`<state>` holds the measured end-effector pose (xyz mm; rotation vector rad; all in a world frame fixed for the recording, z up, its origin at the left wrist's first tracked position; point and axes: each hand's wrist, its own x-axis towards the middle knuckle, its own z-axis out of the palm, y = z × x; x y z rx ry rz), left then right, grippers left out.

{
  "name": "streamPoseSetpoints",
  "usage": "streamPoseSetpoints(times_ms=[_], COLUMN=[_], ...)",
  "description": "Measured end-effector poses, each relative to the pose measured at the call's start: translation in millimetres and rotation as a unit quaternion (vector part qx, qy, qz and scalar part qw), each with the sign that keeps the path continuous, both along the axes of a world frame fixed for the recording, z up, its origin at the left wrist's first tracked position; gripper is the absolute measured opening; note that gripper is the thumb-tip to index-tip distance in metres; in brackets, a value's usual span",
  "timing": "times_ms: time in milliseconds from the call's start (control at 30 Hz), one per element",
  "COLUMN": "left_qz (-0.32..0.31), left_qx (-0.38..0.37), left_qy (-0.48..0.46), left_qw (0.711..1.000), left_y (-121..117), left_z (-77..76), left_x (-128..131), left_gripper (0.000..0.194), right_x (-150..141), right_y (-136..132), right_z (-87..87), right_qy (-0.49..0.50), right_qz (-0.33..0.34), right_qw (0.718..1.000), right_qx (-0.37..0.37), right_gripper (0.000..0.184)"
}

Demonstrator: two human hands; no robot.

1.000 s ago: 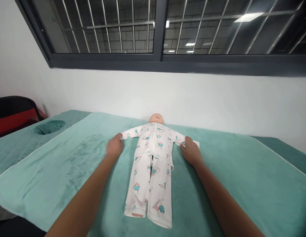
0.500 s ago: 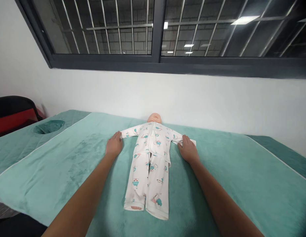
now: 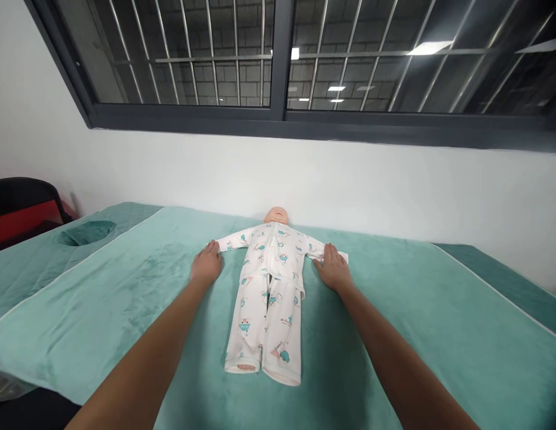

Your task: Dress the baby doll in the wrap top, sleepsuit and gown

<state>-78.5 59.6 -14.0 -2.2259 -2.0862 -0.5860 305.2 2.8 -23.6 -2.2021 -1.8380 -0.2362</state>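
A baby doll lies on its back with its bald head (image 3: 276, 215) near the wall. It wears a white printed shirt (image 3: 271, 251) and matching trousers (image 3: 264, 328); the sleeves stretch out to both sides. My left hand (image 3: 206, 263) has its fingers closed at the cuff of the sleeve on the left. On the other sleeve (image 3: 312, 246), my right hand (image 3: 334, 269) rests with fingers stretched out flat and thumb apart. The sleeve's end shows past those fingers. A bit of the doll's foot (image 3: 247, 367) peeks from the left trouser leg.
A green cloth (image 3: 125, 286) covers the bed, which has a round hole (image 3: 87, 233) at its left end. Behind stand a white wall (image 3: 206, 173) and a dark-framed barred window (image 3: 280, 116). A red and black chair (image 3: 24, 209) is at the far left.
The view has shifted slightly, so the doll appears a little further left. Both hands stay on the sleeves; the right hand looks slightly nearer the doll's body.
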Motion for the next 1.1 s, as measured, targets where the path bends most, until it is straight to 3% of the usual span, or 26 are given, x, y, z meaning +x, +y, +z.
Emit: streamPoseSetpoints(times_ms=[433,800,933,1033,1100], left_qz=[-0.002,-0.002,0.022,0.065,0.111], left_qx=[-0.005,0.009,0.023,0.043,0.096], left_qy=[-0.011,-0.04,-0.042,-0.047,-0.081], left_qw=[1.0,0.999,0.999,0.996,0.986], left_y=[0.5,-5.5,-48.3,-116.8,-171.4], left_z=[-1.9,-1.5,4.0,-0.8,-17.0], left_x=[-1.8,0.8,-8.8,-22.3,-30.7], left_gripper=[0.052,0.053,0.053,0.042,0.04], right_x=[0.7,-4.8,-7.9,-3.0,3.7], right_y=[4.1,-1.2,-17.3,-37.5,-49.9], right_z=[-2.2,3.4,2.6,-5.2,-12.1], right_qy=[-0.007,-0.009,-0.025,-0.027,-0.023], right_qz=[-0.03,-0.034,-0.038,0.0,0.019], right_qw=[0.998,0.998,0.999,0.999,0.999], right_qx=[-0.046,-0.043,0.025,0.037,0.03], right_gripper=[0.072,0.074,0.074,0.075,0.078])
